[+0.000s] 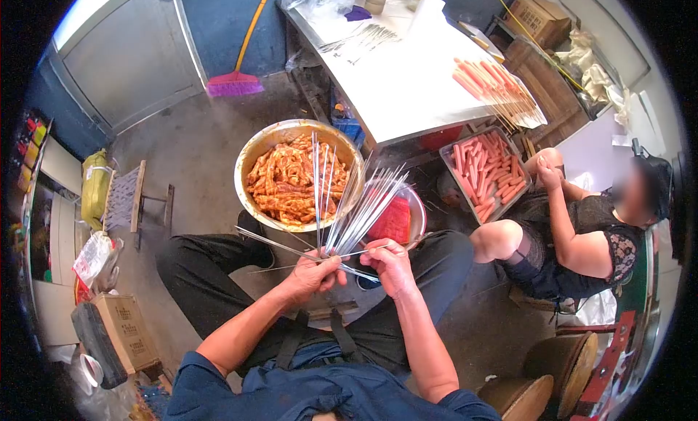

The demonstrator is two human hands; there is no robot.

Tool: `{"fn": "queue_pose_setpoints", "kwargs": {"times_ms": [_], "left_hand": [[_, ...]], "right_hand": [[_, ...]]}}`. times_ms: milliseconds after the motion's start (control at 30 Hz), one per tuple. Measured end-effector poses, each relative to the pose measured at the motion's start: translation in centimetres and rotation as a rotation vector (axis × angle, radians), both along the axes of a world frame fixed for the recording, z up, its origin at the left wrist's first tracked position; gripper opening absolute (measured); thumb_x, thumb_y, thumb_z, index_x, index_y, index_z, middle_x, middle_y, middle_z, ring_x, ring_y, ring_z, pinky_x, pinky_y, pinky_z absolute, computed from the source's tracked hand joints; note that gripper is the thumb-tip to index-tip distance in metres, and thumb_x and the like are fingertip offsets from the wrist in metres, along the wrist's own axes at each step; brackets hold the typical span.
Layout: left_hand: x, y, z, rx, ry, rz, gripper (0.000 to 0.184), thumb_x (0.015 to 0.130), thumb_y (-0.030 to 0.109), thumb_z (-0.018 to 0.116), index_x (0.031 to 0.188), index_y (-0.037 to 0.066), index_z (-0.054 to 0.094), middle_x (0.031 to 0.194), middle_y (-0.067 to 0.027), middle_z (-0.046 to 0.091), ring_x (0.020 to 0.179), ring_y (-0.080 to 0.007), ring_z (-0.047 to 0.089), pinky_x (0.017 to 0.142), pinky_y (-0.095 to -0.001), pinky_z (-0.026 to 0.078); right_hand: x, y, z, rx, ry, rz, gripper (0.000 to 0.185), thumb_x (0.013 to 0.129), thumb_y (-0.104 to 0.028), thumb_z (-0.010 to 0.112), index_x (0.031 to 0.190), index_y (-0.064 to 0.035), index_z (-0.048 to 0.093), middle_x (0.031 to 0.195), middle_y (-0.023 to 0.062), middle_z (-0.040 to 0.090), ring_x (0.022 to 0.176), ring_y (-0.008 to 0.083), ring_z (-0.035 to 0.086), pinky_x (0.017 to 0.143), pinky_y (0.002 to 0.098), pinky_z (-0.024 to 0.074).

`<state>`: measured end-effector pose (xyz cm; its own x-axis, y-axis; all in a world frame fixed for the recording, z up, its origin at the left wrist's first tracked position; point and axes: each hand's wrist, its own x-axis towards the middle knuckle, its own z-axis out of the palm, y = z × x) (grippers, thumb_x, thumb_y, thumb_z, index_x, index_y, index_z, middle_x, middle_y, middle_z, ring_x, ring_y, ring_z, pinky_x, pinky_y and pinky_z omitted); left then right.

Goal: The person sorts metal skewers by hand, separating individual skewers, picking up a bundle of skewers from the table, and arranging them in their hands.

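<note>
A fanned bunch of thin metal skewers (361, 214) spreads upward between my hands, over my lap. My left hand (311, 277) is closed round their lower ends, and several skewers stick out sideways to the left. Beside it, my right hand (391, 267) pinches a skewer between thumb and fingers. Just beyond the skewers stands a large metal basin (245, 153) full of sauce-coated meat strips (291, 181). To its right, partly hidden by the skewers, a smaller bowl (419, 204) holds a red block of meat (391, 221).
A white table (385, 94) holds more skewers and a pile of skewered sausages (494, 86). Below it is a tray of loose sausages (491, 166). A seated person (582, 235) is at the right. A small stool (123, 199) and cardboard box (125, 332) stand left.
</note>
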<state>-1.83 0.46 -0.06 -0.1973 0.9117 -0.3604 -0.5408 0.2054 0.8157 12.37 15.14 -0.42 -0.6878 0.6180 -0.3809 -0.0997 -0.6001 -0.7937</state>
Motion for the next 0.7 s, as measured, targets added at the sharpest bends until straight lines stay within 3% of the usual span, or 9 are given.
{"fn": "queue_pose_setpoints", "kwargs": {"times_ms": [233,300,333,433,567,700], "left_hand": [[-0.1,0.0,0.0,-0.012,0.05,0.017,0.02,0.092,0.024,0.053,0.099,0.005,0.051,0.066,-0.0076,0.062,0.043,-0.0066,0.041,0.039,-0.0208,0.029],[0.0,0.1,0.1,-0.027,0.072,0.049,0.02,0.092,0.024,0.053,0.099,0.005,0.053,0.066,-0.0075,0.062,0.044,-0.0063,0.041,0.04,-0.0208,0.03],[-0.1,0.1,0.2,-0.027,0.072,0.047,0.02,0.092,0.024,0.053,0.099,0.005,0.053,0.066,-0.0075,0.062,0.044,-0.0063,0.041,0.04,-0.0208,0.03],[-0.3,0.0,0.2,-0.03,0.066,0.041,0.021,0.092,0.025,0.053,0.1,0.005,0.054,0.066,-0.007,0.062,0.046,-0.0059,0.041,0.042,-0.0203,0.031],[0.2,0.0,0.0,-0.031,0.159,0.026,0.024,0.09,0.021,0.052,0.105,0.003,0.058,0.066,-0.0068,0.062,0.044,-0.0072,0.043,0.041,-0.0226,0.033],[0.7,0.1,-0.1,-0.026,0.219,-0.045,0.024,0.092,0.025,0.052,0.107,0.006,0.058,0.068,-0.003,0.061,0.051,-0.0052,0.043,0.047,-0.0199,0.034]], "right_hand": [[0.1,-0.1,0.3,-0.004,-0.043,0.079,0.007,0.077,-0.003,0.063,0.084,-0.0026,0.063,0.077,0.0041,0.063,0.07,0.0126,0.06,0.068,0.0264,0.0497],[-0.1,0.1,0.0,0.246,-0.12,-0.011,0.014,0.077,-0.001,0.064,0.09,-0.0031,0.062,0.081,0.0023,0.062,0.072,0.0101,0.057,0.07,0.0239,0.0469],[-0.2,0.2,-0.1,0.245,-0.12,-0.013,0.014,0.077,-0.001,0.064,0.09,-0.0031,0.062,0.081,0.0023,0.062,0.072,0.0101,0.057,0.07,0.0239,0.0469],[-0.3,1.1,0.4,0.352,-0.036,-0.329,0.016,0.08,0.0,0.063,0.096,-0.0031,0.059,0.086,0.0008,0.059,0.076,0.0085,0.054,0.07,0.0227,0.0446],[-0.6,1.3,3.4,0.495,-0.101,-0.415,0.009,0.083,-0.004,0.062,0.092,-0.0018,0.06,0.08,0.001,0.06,0.066,0.0079,0.055,0.062,0.0219,0.0466],[-2.6,0.9,6.5,0.672,-0.065,-0.322,0.002,0.085,-0.003,0.061,0.086,-0.0018,0.06,0.072,-0.001,0.059,0.059,0.0048,0.053,0.056,0.018,0.0432]]}}
